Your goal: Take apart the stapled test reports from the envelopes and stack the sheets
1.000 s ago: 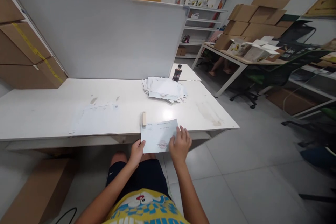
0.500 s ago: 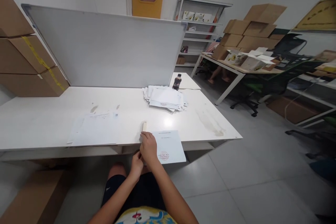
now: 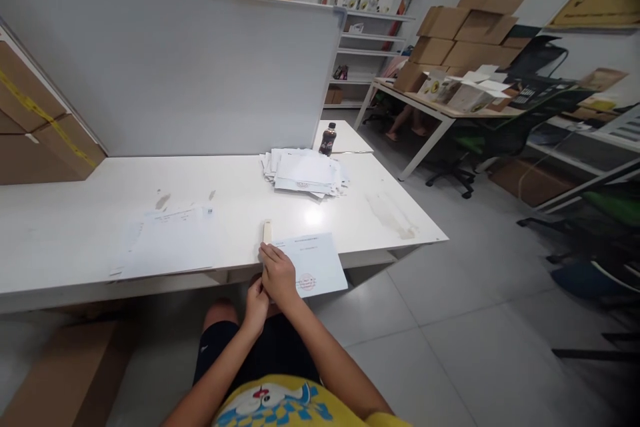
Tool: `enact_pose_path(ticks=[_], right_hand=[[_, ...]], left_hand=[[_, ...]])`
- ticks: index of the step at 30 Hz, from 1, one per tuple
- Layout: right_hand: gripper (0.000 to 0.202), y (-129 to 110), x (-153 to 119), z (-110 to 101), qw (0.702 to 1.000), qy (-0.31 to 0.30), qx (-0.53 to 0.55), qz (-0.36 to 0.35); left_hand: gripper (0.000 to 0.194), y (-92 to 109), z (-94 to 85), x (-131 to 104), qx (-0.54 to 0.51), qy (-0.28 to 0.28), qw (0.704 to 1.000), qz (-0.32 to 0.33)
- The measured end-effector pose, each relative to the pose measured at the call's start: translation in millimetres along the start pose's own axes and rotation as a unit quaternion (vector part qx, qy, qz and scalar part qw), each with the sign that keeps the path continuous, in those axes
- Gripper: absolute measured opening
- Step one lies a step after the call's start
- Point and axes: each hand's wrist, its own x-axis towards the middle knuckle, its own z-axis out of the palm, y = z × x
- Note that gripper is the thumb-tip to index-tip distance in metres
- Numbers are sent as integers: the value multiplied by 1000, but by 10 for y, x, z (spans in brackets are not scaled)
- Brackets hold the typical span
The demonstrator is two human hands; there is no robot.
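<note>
My right hand (image 3: 280, 273) lies closed over the left side of a printed sheet (image 3: 317, 263) with a red round stamp, which juts past the table's front edge. From under its fingers a cream-coloured slim object (image 3: 267, 231) sticks out, probably a stapler. Just below and left, my left hand (image 3: 256, 307) is closed at the sheet's near left corner and touches my right hand; its fingertips are partly hidden. Farther back is a messy pile of papers (image 3: 305, 170), and other sheets (image 3: 173, 240) lie at the left of the white table (image 3: 235, 200).
A dark bottle (image 3: 328, 140) stands behind the paper pile. The whiteboard (image 3: 190, 73) rises along the table's back. Cardboard boxes (image 3: 60, 153) are at the left, and another box (image 3: 65, 373) is on the floor. A person's legs show beneath the far desk.
The camera view has shifted, so the table and papers appear a little higher and farther left. Both hands keep nearly the same hold at the sheet and the cream-coloured object.
</note>
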Motion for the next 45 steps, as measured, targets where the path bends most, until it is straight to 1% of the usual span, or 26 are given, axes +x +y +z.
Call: enact_pose_path(ticks=[3,7,10,13,16,19,20,21,23,24,26,28,29,31,32,33,34,35,36,37,38,39,40,42,43,45], right_hand=[[46,-15,6,3,1000,-6,-19,2],[48,-42,-27,11,999,-26,-39,-24],[47,-73,2,6,998,-27,-45,-28],[40,-99,80,-74,999,-30,-32,-18],[43,-120,55,-287,1000,-20,2,-23],[53,-154,-207,-600,996,4,71,-62],[57,-163,-337,-705,992,-7,96,-85],[63,-163,-473,-801,986,-42,113,-118],[71,-131,-717,-962,978,-87,84,-171],[74,-98,-804,-1031,979,-69,60,-183],[74,-15,-889,-1172,978,-5,24,-209],[69,84,-870,-1350,972,60,-17,-225],[64,141,-833,-1453,968,88,-42,-231],[50,283,-712,-1657,953,151,-94,-243],[44,371,-623,-1736,939,202,-119,-251],[39,473,-505,-1784,918,264,-144,-258],[35,587,-354,-1793,890,339,-164,-258],[31,711,-167,-1757,856,410,-191,-251],[25,844,53,-1678,831,446,-212,-258],[22,983,295,-1558,835,443,-218,-242],[22,1126,545,-1406,852,428,-216,-209],[24,1268,784,-1231,873,398,-217,-179],[27,1405,998,-1046,902,345,-215,-144],[35,1643,1304,-687,949,229,-200,-77],[36,1736,1391,-533,968,153,-192,-57],[36,1869,1453,-300,983,23,-180,-35]], left_hand=[[18,45,15,-31,0,12,1000,-4],[16,68,27,-65,-4,12,1000,4],[17,102,31,-78,-11,19,1000,0],[21,163,39,-105,-17,23,1000,-2],[28,243,19,-192,-31,18,999,11],[38,366,-55,-372,-89,12,994,-56],[39,422,-85,-451,-119,8,989,-83],[39,487,-109,-534,-149,4,983,-102],[36,643,-130,-700,-194,-14,974,-117],[35,729,-126,-771,-206,-25,970,-124],[36,909,-110,-865,-203,-59,968,-134],[37,1078,-129,-873,-150,-111,976,-115],[37,1151,-168,-842,-96,-138,983,-80],[34,1264,-315,-717,64,-167,983,33],[31,1302,-421,-627,162,-159,969,97],[31,1328,-541,-522,267,-137,942,152],[36,1340,-670,-406,373,-103,903,186],[48,1340,-801,-285,474,-65,856,198],[60,1327,-927,-164,564,-25,804,189],[69,1300,-1043,-49,635,11,754,168],[73,1262,-1144,51,684,30,713,152],[74,1212,-1228,131,715,41,684,139],[73,1154,-1292,186,732,45,668,131],[69,1028,-1369,222,739,46,659,133],[68,966,-1386,209,737,49,660,139],[65,860,-1395,149,728,64,664,157]])
